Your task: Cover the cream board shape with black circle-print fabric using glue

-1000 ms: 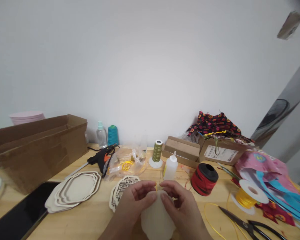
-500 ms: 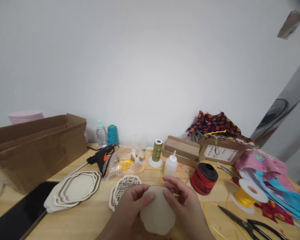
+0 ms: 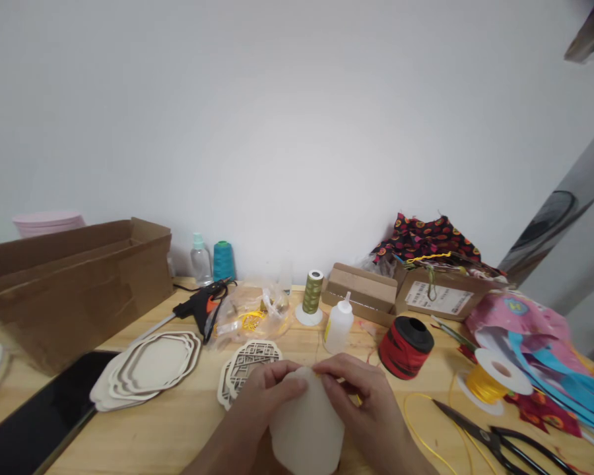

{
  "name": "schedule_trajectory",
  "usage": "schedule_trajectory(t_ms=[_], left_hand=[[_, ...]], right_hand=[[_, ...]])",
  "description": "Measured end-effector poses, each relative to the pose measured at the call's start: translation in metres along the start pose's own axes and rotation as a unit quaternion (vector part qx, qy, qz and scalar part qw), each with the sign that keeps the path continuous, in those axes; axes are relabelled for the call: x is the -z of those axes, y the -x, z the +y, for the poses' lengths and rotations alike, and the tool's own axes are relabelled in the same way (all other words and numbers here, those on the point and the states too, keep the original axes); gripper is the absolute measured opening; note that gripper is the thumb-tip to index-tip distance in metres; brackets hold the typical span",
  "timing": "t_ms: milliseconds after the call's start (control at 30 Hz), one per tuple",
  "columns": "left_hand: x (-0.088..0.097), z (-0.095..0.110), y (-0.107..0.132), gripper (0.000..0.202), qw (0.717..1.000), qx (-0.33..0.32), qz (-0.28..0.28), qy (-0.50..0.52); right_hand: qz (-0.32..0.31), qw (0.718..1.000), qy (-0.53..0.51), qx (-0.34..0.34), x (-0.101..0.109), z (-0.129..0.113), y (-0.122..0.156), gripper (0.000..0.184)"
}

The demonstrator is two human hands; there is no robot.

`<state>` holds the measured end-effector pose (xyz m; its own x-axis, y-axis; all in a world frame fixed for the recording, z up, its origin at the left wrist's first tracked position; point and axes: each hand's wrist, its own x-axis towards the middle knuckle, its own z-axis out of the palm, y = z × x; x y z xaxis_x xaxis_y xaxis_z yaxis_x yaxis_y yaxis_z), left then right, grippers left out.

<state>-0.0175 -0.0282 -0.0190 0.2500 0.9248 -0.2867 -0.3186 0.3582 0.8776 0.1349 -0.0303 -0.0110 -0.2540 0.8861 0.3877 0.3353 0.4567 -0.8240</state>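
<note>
Newly curled inward, my right hand apparently pinches yellow cord at the pale panel, upper right; my left hand grips upper left.

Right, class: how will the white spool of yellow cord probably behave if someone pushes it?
The spool would probably slide rather than tip, standing on a wide flange. If knocked on edge, its round shape could let it roll. Loose yellow cord lies by the scissors, so it might snag there.
</note>
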Motion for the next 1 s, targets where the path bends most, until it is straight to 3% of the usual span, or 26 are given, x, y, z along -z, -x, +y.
schedule_trajectory(t_ms=[300,700,1000], left_hand=[[-0.0039,0.0013,0.0007,0.022,1.000,0.009,-0.004,0.003],[-0.0013,-0.0044,-0.0067,0.025,0.998,-0.027,0.005,-0.054],[0.0000,-0.0031,-0.0061,0.024,0.998,-0.021,0.002,-0.056]], right_hand=[[0.003,1.000,0.026,0.015,0.0001,0.0011,0.0017,0.019],[0.009,0.998,0.038,0.055,-0.0010,0.0016,0.0024,0.019],[0.031,0.999,-0.009,0.004,-0.0017,0.0036,0.0020,0.022]])
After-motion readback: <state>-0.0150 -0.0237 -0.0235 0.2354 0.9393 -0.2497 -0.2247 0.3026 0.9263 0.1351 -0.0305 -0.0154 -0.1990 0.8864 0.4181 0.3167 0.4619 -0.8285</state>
